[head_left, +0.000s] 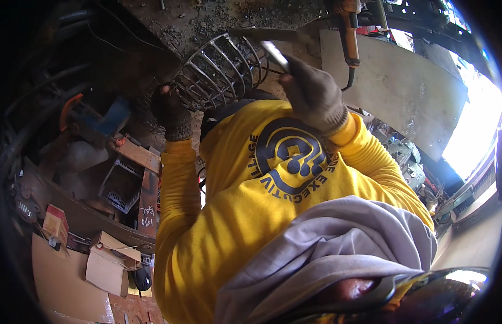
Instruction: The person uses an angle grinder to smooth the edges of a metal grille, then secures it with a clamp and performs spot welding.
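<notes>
A curved cage of welded metal bars stands in front of my chest, beside the dark worktable. My left hand, in a dark glove with a bare fingertip showing, is closed at the cage's left end. My right hand, in a brownish knit glove, is raised to the right of the cage. Its fingers wrap round a hammer-like tool with a bright metal shaft. A long, dark, tapered piece crosses the shaft's far end, over the cage's upper right part. Whether that piece touches the bars I cannot tell.
Small dark metal bits litter the worktable. An orange-brown corded power tool lies at the far right, beside a large grey sheet. At left are a blue tool, a plastic crate and cardboard boxes.
</notes>
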Demonstrator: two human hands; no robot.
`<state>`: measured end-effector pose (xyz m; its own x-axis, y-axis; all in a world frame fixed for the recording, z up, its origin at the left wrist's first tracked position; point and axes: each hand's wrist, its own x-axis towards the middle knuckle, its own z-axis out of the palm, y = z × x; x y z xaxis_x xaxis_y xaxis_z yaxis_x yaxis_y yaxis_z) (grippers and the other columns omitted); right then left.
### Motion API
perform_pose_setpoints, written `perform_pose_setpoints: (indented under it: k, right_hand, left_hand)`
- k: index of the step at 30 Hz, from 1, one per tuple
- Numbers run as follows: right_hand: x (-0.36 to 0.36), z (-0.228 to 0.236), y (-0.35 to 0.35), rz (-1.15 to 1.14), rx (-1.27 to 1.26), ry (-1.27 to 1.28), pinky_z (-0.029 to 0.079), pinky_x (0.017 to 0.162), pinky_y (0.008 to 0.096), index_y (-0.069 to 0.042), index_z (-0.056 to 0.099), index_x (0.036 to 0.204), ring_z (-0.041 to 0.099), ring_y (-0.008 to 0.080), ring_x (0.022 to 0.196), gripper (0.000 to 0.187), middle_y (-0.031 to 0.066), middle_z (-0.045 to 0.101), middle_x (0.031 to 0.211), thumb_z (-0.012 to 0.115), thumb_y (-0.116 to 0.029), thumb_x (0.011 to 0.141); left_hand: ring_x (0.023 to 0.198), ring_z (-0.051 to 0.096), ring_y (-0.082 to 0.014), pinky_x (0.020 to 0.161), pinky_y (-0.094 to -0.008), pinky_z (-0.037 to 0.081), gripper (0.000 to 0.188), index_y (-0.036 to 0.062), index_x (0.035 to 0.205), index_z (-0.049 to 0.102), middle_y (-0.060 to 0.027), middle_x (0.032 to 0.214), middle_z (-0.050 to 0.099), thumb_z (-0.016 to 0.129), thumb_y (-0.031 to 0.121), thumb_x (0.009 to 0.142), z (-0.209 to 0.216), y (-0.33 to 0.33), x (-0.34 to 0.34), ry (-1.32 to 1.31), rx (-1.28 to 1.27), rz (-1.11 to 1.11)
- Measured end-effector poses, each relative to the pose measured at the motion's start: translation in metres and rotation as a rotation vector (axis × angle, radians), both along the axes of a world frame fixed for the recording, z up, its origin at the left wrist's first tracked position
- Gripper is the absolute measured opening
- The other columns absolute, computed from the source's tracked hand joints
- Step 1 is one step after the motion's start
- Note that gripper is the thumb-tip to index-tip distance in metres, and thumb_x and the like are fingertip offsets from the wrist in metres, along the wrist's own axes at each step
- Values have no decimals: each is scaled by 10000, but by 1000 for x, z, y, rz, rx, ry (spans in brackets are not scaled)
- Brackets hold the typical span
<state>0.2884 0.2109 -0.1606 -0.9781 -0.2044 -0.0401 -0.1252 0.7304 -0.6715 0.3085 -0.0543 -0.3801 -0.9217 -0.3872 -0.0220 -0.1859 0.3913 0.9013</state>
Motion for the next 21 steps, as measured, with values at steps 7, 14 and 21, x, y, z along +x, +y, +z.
perform_pose_setpoints:
  k: [7,14,21]
  right_hand:
    - [-2,11,0,-9,-58,16,476,569,284,8,564,1188,597,144,582,321,87,598,675,561,-165,917]
    - [1,9,8,-64,9,-73,487,596,339,-11,556,1197,619,296,619,328,148,606,710,573,-139,896]
    - [3,-4,13,34,201,-30,520,595,393,-22,545,1195,650,356,690,376,167,644,792,615,-154,849]
  left_hand:
    - [668,589,-321,614,-433,452,589,52,755,626,-118,693,614,359,542,944,-17,-8,3,363,-491,-130]
    - [814,595,-324,728,-418,467,332,56,966,587,-126,903,611,440,350,922,-1,-2,9,-163,-196,-161]
    - [863,594,-268,773,-384,472,307,59,1033,578,-121,940,607,407,308,979,3,-6,9,-133,-125,-167]
